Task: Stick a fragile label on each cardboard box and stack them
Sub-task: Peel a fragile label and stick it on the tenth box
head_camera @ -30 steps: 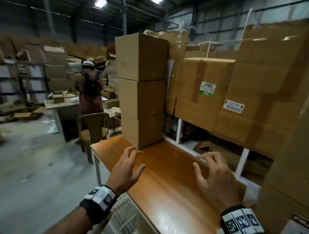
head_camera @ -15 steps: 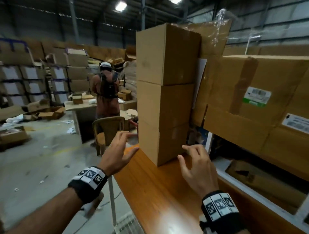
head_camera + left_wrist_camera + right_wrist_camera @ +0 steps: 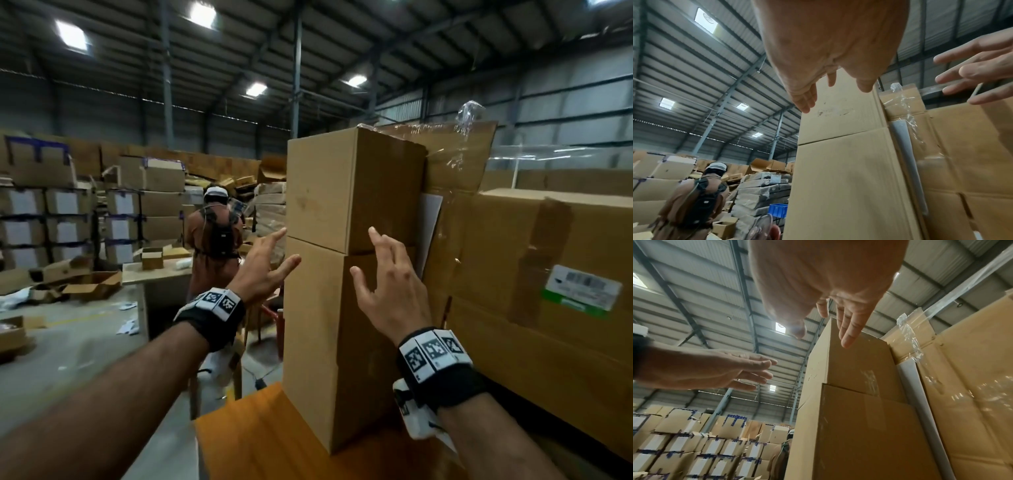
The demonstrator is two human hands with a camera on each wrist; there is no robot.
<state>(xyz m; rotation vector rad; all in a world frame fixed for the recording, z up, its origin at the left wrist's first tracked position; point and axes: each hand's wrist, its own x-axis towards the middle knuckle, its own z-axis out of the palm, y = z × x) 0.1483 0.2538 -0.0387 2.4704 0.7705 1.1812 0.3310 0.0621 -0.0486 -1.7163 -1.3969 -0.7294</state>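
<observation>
A stack of plain brown cardboard boxes stands on the far end of a wooden table. The top box sits squarely on the box below. No label shows on the faces I see. My left hand is raised at the stack's left edge, fingers spread, level with the seam under the top box. My right hand is raised before the stack's right face, fingers also spread. Neither hand holds anything, and I cannot tell whether either touches the cardboard. From the wrists, the left hand and right hand point up at the top box.
Big taped cartons with a white label press against the stack's right side, one wrapped in clear film. A person stands with their back to me at another table. Carton stacks line the far left.
Both hands have risen from just above the tabletop to the seam under the top box. My view has come closer to the stack and tilted up.
</observation>
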